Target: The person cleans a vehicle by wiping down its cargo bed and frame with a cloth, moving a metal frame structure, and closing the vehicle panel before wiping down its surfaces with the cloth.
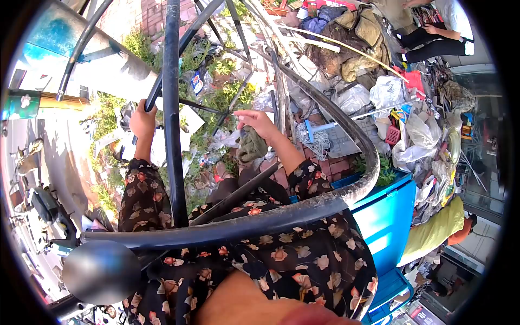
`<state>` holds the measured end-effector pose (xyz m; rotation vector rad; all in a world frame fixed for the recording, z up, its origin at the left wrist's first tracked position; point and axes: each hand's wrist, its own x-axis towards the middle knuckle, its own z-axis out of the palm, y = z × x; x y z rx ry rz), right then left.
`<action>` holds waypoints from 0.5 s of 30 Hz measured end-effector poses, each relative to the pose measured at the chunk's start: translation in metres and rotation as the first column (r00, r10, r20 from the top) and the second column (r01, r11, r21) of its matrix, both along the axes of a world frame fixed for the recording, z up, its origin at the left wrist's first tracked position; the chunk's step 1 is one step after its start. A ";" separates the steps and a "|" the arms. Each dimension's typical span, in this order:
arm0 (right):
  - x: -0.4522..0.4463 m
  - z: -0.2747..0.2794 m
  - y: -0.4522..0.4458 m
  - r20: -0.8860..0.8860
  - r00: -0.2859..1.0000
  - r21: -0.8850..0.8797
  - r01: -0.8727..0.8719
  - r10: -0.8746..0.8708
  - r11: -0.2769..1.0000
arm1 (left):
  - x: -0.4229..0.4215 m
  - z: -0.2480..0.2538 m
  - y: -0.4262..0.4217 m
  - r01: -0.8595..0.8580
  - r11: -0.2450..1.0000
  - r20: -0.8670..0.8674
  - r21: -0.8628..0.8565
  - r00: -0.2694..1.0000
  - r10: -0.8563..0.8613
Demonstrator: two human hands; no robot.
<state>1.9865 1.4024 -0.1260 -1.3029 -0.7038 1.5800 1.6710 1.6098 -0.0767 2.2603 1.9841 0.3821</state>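
My left hand [143, 123] is closed around a black metal tube [155, 89] of a dark pipe frame [227, 234], left of a thick upright bar [172, 108]. The frame curves across in front of my body and up on the right, its surface dusty. My right hand [259, 123] hangs in the space inside the frame, fingers partly spread and nothing visible in them, near thin black rods. Just below the right hand lies a crumpled green-grey cloth [252, 145].
A blue metal box [379, 216] stands at the right. Bags, cloths and plastic scraps [422, 130] are heaped behind it. Long thin sticks [346, 49] lie at the top. A white and blue cylinder [81, 49] is at upper left. Another person [455, 27] is at the upper right.
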 end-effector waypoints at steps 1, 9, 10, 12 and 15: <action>0.012 -0.002 -0.025 0.019 1.000 -0.024 -0.007 0.007 1.000 | -0.001 0.002 0.003 -0.007 1.000 0.014 0.017 1.000 0.007; 0.070 -0.027 -0.158 0.143 0.927 -0.258 0.372 -0.346 0.891 | 0.016 -0.096 -0.086 -0.035 0.995 0.439 -0.093 0.896 0.072; 0.069 -0.029 -0.161 0.147 0.923 -0.273 0.384 -0.356 0.882 | 0.021 -0.090 -0.074 -0.147 0.985 0.287 -0.089 0.943 0.166; 0.066 -0.024 -0.159 0.158 0.900 -0.315 0.436 -0.407 0.843 | 0.013 -0.070 -0.045 -0.098 0.995 0.301 0.009 0.949 0.091; 0.060 -0.055 -0.175 0.148 0.901 -0.290 0.434 -0.408 0.853 | 0.003 -0.001 0.018 -0.138 0.990 0.141 0.031 0.981 0.133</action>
